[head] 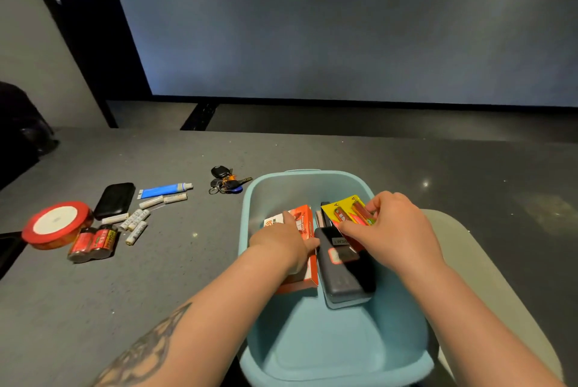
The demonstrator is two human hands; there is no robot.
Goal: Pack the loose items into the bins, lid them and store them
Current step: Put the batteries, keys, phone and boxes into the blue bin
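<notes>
A light blue bin [308, 183] stands on the grey table in front of me. Inside it lie an orange and white box [305, 221], a dark power bank [342, 274] and a yellow battery pack [341, 210]. My left hand [283, 241] rests on the orange box, fingers closed over its edge. My right hand [394, 227] pinches the yellow battery pack at the bin's far right. Loose on the table to the left are a key bunch [225, 181], a blue tube [164, 190], several white batteries [137, 219], a black case [114, 200], red batteries [93, 242] and a red tape roll [56, 224].
A pale grey-green lid [488, 277] lies under the bin's right side. A dark object [22, 127] sits at the table's far left. Behind the table is a large grey screen [344, 27] with a black frame.
</notes>
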